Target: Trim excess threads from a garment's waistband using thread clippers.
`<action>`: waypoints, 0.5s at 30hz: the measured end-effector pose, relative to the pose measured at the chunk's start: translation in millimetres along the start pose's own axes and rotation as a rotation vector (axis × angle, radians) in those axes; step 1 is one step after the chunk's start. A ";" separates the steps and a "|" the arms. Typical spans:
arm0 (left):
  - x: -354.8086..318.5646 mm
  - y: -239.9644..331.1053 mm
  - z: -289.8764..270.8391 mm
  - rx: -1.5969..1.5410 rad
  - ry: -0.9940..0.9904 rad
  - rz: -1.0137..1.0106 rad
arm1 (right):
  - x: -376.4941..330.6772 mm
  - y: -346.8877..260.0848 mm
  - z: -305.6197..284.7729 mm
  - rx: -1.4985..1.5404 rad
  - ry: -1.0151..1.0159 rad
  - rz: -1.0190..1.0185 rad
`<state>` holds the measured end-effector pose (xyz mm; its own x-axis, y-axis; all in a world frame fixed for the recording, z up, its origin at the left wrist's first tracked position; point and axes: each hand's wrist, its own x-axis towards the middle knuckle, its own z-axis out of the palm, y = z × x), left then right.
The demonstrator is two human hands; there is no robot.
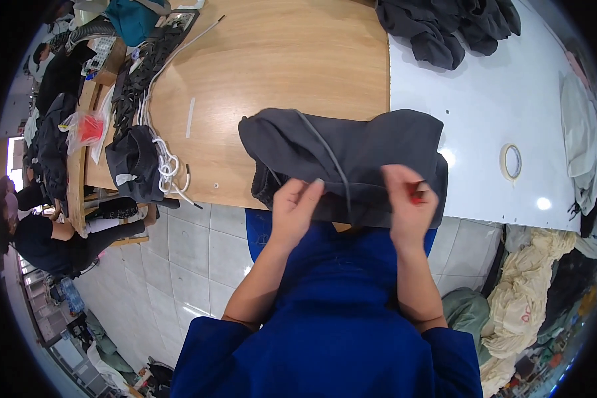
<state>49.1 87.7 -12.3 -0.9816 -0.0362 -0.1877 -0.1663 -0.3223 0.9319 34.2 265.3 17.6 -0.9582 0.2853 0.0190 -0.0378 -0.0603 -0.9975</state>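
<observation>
The dark garment [391, 142] lies bunched at the bench's [278, 60] near edge and looks only part done, its gray cord [327, 149] lying loose on top, while the left hand [292, 211] pinches cloth in its fingers and nobody can tell whether the blurry right hand's [408, 209] fingers grip something red [416, 198].

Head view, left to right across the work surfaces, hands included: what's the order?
Plastic bag with red contents → looped white cords → left hand → right hand → tape roll → pale cloth

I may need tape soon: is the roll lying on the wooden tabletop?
No, the tape roll lies on the white tabletop, right of the dark garment.
</observation>
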 end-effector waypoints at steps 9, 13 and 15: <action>24.6 48.6 -20.8 -0.211 0.245 -0.010 | 17.2 -14.3 -77.4 -0.020 0.175 0.158; 16.9 34.6 -23.7 0.171 0.363 0.244 | 2.6 -9.8 -68.4 -0.233 -0.072 0.074; 8.5 28.2 -24.7 0.350 0.323 0.457 | -3.4 -8.2 -60.8 -0.168 -0.148 0.016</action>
<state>38.4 54.9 4.7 -0.8920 -0.3960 0.2182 0.1866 0.1171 0.9754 55.0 323.0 21.6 -0.9900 0.1409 0.0009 0.0133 0.0999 -0.9949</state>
